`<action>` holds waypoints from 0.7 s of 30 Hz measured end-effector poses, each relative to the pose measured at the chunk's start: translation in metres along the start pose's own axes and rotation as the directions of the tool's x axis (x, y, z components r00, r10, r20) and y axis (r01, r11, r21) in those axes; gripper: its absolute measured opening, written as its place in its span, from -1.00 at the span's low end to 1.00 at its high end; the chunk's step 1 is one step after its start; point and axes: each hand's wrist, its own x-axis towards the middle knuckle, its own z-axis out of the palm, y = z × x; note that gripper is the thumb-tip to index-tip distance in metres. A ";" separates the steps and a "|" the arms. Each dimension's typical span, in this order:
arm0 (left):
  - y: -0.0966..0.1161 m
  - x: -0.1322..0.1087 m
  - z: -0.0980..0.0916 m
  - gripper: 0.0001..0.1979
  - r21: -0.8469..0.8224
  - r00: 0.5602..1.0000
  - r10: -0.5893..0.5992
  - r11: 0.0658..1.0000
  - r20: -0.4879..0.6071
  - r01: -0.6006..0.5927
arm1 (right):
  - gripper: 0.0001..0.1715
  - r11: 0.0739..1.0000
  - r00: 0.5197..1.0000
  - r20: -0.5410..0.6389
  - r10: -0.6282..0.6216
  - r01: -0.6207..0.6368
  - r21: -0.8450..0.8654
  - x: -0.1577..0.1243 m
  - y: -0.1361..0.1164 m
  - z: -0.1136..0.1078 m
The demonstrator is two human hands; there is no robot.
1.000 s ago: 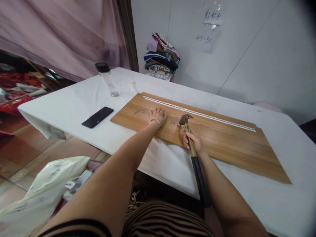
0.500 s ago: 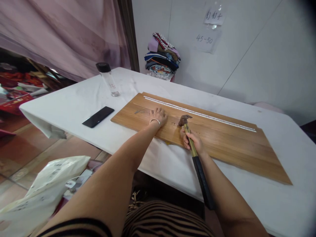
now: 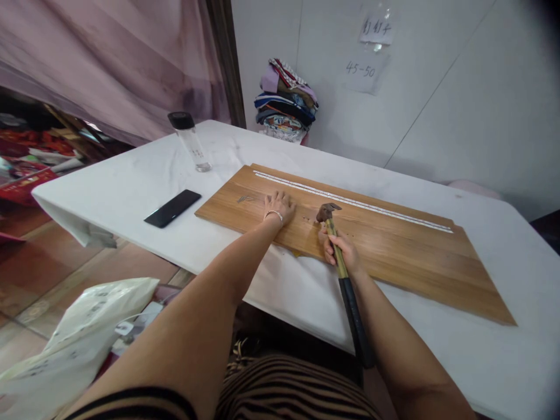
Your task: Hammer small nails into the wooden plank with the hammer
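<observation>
My left hand (image 3: 280,207) lies flat on the wooden board (image 3: 406,265), fingers spread. Several nails (image 3: 245,199) rest on the board just left of that hand. A claw hammer (image 3: 340,256) with a rusty head and a black grip is in my right hand (image 3: 343,249), fingers wrapped round the upper handle close to the head. The hammer head hovers over or near the board; I cannot tell whether it touches. Small dark marks (image 3: 306,219) show in the wood between my hands. Along the board's far side runs a white measuring tape (image 3: 350,199).
The board lies on a table with a white cloth (image 3: 494,356). To the left are a black phone (image 3: 172,208) and a clear bottle (image 3: 192,146) with a black lid. Folded clothes (image 3: 286,102) are stacked beyond the table. A plastic bag (image 3: 87,332) sits at lower left.
</observation>
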 end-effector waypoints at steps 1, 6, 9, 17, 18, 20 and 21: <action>0.000 0.000 0.000 -0.58 -0.001 1.000 0.000 1.000 0.000 0.000 | -0.53 1.000 1.000 -0.012 -0.004 0.004 0.000 0.000 0.000 0.001; -0.001 0.000 0.000 -0.57 -0.007 1.000 0.006 1.000 -0.002 -0.006 | -0.53 0.999 0.999 -0.012 0.030 -0.030 -0.020 -0.001 -0.003 0.002; 0.000 -0.001 0.000 -0.58 -0.018 1.000 -0.002 1.000 -0.002 0.002 | -0.53 1.000 1.000 -0.006 0.018 -0.018 -0.014 -0.001 -0.003 0.002; 0.000 -0.001 -0.001 -0.57 0.002 1.000 0.009 1.000 -0.003 -0.009 | -0.56 0.999 0.999 0.023 0.032 -0.032 -0.021 0.000 -0.003 0.000; 0.000 0.000 -0.001 -0.57 0.001 1.000 0.010 1.000 -0.003 -0.010 | -0.56 0.999 0.999 0.023 0.030 -0.029 -0.019 0.000 -0.003 0.000; 0.000 0.000 -0.001 -0.57 -0.003 1.000 0.012 1.000 -0.004 -0.012 | -0.56 1.000 1.000 0.011 0.011 -0.011 -0.009 -0.001 -0.003 0.000; 0.000 0.000 -0.001 -0.57 -0.005 1.000 0.011 1.000 -0.004 -0.011 | -0.56 1.000 1.000 0.001 0.001 -0.001 -0.005 -0.001 -0.002 0.000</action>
